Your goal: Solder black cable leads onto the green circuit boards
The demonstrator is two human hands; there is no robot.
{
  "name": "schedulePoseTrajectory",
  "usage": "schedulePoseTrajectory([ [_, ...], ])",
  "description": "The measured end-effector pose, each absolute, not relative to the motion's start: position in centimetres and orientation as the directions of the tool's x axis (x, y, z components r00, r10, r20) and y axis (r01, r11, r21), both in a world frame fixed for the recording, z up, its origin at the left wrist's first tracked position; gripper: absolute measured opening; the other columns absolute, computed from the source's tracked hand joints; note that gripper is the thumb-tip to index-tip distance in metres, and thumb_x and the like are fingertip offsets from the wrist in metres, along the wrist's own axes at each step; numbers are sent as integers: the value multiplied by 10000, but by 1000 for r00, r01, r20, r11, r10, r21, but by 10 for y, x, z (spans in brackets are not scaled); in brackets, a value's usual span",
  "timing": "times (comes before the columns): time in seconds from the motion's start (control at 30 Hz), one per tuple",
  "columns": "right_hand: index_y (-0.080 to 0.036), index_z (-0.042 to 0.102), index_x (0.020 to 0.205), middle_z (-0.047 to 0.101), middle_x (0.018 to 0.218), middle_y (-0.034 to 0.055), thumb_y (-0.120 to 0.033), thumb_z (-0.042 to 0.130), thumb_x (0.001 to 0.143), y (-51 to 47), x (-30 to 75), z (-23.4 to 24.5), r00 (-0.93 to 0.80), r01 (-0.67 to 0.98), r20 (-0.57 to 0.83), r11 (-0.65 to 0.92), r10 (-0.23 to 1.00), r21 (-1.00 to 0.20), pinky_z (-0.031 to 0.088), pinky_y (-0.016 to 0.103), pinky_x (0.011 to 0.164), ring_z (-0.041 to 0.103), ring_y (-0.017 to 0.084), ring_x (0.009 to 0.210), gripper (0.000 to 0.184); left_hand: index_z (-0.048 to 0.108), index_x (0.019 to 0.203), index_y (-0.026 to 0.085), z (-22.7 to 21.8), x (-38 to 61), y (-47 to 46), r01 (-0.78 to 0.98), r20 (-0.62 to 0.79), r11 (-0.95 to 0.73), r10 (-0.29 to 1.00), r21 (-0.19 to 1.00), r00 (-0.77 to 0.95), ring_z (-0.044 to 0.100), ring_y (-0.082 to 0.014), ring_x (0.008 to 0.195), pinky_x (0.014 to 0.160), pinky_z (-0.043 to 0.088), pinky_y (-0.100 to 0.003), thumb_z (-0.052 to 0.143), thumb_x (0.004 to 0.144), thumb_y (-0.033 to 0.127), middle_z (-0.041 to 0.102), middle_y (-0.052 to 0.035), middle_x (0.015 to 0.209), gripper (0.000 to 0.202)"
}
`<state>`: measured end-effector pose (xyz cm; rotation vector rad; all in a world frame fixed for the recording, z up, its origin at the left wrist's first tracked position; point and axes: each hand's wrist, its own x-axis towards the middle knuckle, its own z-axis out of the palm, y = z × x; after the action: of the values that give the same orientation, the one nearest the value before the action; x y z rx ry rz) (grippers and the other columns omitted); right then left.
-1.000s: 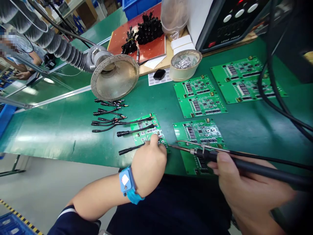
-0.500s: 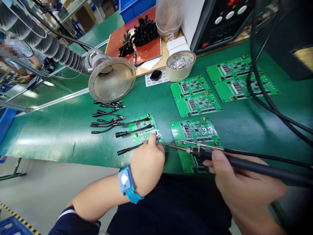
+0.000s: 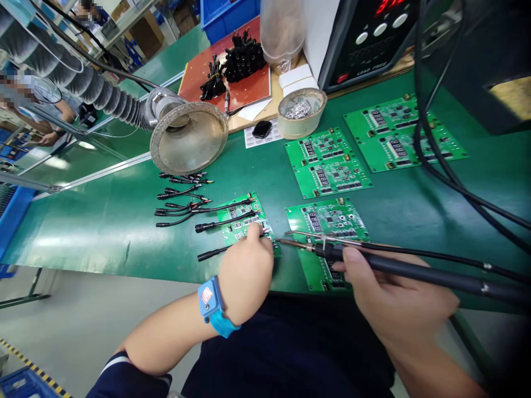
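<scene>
My left hand (image 3: 246,276), wearing a blue wrist strap, is closed on a black cable (image 3: 212,254), its fingers pressed down over a green circuit board (image 3: 228,236). The cable's plug end sticks out to the left; its wire end is mostly hidden by the fingers. Two more black cables, one a connector cable (image 3: 224,222), lie across the same board. My right hand (image 3: 385,304) is wrapped round a soldering iron (image 3: 398,271), with a thin metal guide tube (image 3: 307,235) along its top. The iron's tip is at the board's right edge, close to my left fingers; contact is unclear.
Several circuit boards (image 3: 327,171) lie to the right. Loose cables (image 3: 178,213) lie left, below a fume extraction hood (image 3: 188,141). Behind stand a solder-scrap dish (image 3: 302,113) and a soldering station (image 3: 369,44). Black cords (image 3: 440,160) hang at right. A person (image 3: 50,116) sits far left.
My right hand and the soldering iron have shifted slightly left. My left hand stays closed on the cable at the board. The whole view has moved a little.
</scene>
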<state>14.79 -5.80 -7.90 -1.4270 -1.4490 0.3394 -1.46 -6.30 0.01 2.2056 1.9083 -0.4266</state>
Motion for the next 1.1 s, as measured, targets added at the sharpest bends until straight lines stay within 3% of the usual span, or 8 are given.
schedulePoseTrajectory([
  [0.3,-173,629,698,639,642,-16,-282,621,704,-55,144,-70,172,606,510,318,843,-729,507,221,581,605,122,574,110,547,929,132,-7,-31,-64,975,-265,-121,950,187,169,595,-166,748,674,526,-330,483,835,200,415,-95,1181,132],
  [0.93,-182,631,686,627,602,-9,-325,633,686,-58,146,-74,205,605,454,253,867,-755,500,262,548,601,146,549,143,559,950,172,-5,-40,-58,955,-290,-161,929,250,232,568,-140,812,752,507,-295,468,861,220,436,-53,1087,136],
  [1.1,-173,618,683,593,534,-11,-252,679,634,-62,149,-72,364,443,303,122,881,-888,476,261,456,574,152,462,111,564,955,175,-5,-42,-58,955,-292,-181,924,236,247,571,-146,804,734,512,-303,440,876,241,437,-59,1080,161],
])
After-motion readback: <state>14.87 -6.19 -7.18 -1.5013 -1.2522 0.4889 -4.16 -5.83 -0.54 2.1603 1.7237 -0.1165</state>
